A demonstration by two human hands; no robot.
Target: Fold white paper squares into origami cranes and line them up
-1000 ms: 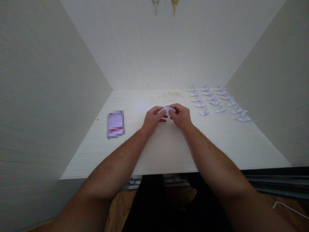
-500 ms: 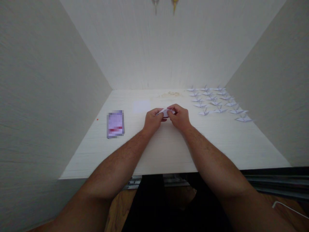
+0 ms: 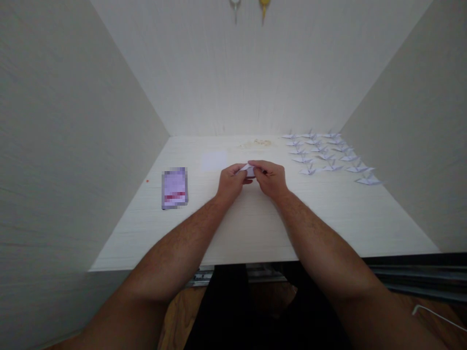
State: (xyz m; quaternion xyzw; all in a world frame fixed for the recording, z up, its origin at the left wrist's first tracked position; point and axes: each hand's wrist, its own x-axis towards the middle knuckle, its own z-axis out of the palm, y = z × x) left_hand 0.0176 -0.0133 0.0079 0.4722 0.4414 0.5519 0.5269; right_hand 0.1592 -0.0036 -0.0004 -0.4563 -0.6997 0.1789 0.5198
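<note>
Between my two hands is a small folded piece of white paper point(image 3: 250, 171), held just above the tabletop. My left hand point(image 3: 232, 181) pinches its left side with thumb and fingers. On the other side my right hand point(image 3: 270, 177) is closed on the paper, its fingers lying over the upper right edge and hiding part of it. Several white paper cranes point(image 3: 328, 156) stand in rows to the right of my right hand. Behind my left hand a flat white sheet of paper point(image 3: 213, 160) lies on the table.
A blurred-out purple packet point(image 3: 175, 188) lies at the left on the white table point(image 3: 255, 228). Walls close in the left, right and back. A brownish stain point(image 3: 261, 142) marks the rear of the table. Two pointed objects, one yellow point(image 3: 264, 7), show at the top.
My right fingers have moved left over the top edge of the folded paper, covering more of its right side. My left hand keeps about the same place and grip.
</note>
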